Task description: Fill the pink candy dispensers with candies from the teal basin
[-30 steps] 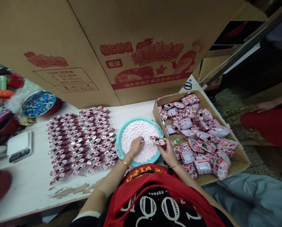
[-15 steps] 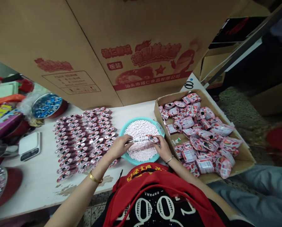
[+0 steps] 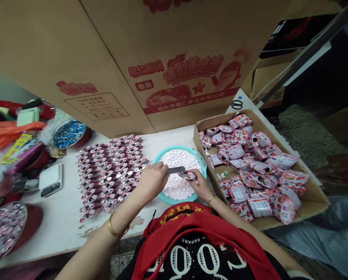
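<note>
Grey and narrow, a trough-shaped tool is being pinched by the person's left hand, its tip lying right at a small pink-and-red printed packet. The right hand is gripping that packet between thumb and fingers. Tool and packet are hovering above a round turquoise plastic basin holding pinkish-white pellets, which is standing beside a brown cardboard tray.

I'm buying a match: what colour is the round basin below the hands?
Turquoise; the round basin shows best in the head view.
</note>
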Tool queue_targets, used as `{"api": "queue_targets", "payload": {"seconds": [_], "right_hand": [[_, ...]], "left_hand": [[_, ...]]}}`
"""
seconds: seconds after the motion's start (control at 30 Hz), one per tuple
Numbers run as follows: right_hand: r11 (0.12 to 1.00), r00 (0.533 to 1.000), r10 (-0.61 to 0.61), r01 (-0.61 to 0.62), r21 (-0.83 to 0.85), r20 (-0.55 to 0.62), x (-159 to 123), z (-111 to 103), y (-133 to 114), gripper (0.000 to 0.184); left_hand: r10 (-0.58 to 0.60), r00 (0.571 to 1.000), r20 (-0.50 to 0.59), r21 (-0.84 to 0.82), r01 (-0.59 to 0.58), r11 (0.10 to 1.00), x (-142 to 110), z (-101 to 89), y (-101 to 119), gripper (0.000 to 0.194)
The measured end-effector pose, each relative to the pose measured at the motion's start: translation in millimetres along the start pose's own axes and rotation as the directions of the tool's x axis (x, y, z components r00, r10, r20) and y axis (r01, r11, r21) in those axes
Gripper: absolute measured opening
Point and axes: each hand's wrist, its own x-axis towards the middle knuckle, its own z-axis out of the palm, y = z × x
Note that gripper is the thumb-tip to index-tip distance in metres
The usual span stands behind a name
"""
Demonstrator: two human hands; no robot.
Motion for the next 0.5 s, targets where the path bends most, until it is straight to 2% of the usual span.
{"api": "queue_targets", "payload": {"seconds": [0.13,0.17,0.23,0.3,0.37,0.43,0.5], "right_hand": [[0.999,0.997,-0.003,-0.001,0.05,0.078,-2,8,0,0.032],[0.999,0.995,-0.002,-0.002,0.044,0.104,-1,11,-1,0.031],[1.0,0.989,-0.004,-0.001,0.029,0.15,1,19,-4,0.027],[1.0,0.984,-0.028,0.025,0.02,0.175,5,27,-9,0.031],[0.998,0.987,-0.063,0.065,-0.008,0.149,13,31,-16,0.045],[0.992,0.989,-0.104,0.111,-0.057,0.103,22,30,-22,0.058],[0.98,0.986,-0.156,0.162,-0.118,0.063,32,21,-27,0.054]], "left_hand": [[0.0,0.997,-0.073,-0.311,-0.022,0.95,-6,34.8,-5,0.052],[0.008,0.997,-0.077,-0.354,-0.035,0.935,-7,45.2,-3,0.054],[0.018,0.997,-0.077,-0.407,-0.048,0.912,-10,62.0,-2,0.043],[0.029,0.995,-0.091,-0.453,-0.068,0.889,-10,71.0,-6,0.03],[0.013,0.991,-0.134,-0.492,-0.078,0.867,-4,73.4,-22,0.027],[-0.066,0.979,-0.194,-0.489,-0.038,0.871,10,72.8,-51,0.027],[-0.191,0.95,-0.247,-0.441,0.065,0.895,31,72.5,-90,0.027]]}}
